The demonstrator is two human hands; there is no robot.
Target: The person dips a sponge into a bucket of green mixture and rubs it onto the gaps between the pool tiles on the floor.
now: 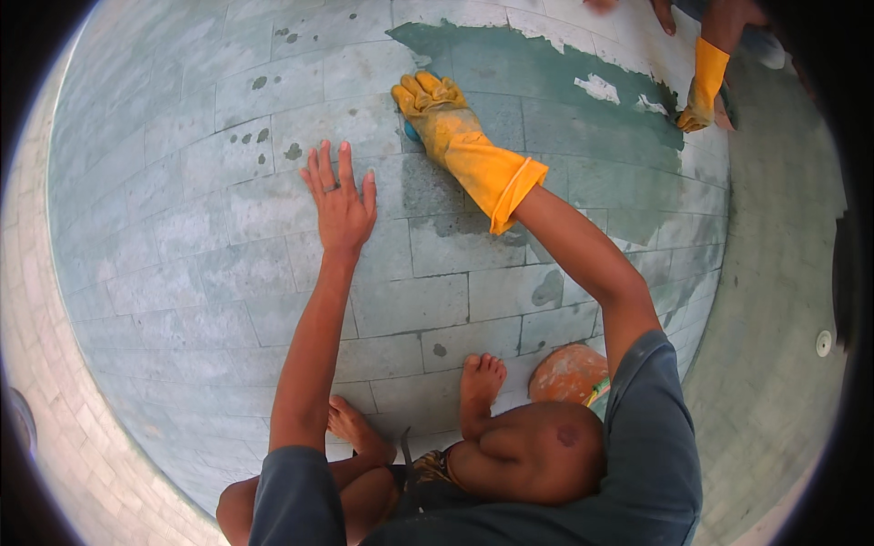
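Observation:
My left hand (341,205) is bare, with a ring on one finger, and lies with fingers apart on the greyish tiles (264,241). My right hand (437,118), in a stained yellow rubber glove, is up and to its right, with fingers over a blue object (412,131), mostly hidden beneath them, pressed to the tiles. A dark wet patch of tile shows just below that glove. A greenish wet area (592,127) with white patches spreads to the upper right, and small dark spots dot the tiles at the upper left.
An orange, stained container (560,369) sits beside my right foot, partly behind my arm. At the upper right another person's yellow-gloved hand (699,96) reaches down to the tiles. A darker paved strip (765,246) runs along the right, a paler one (36,237) along the left.

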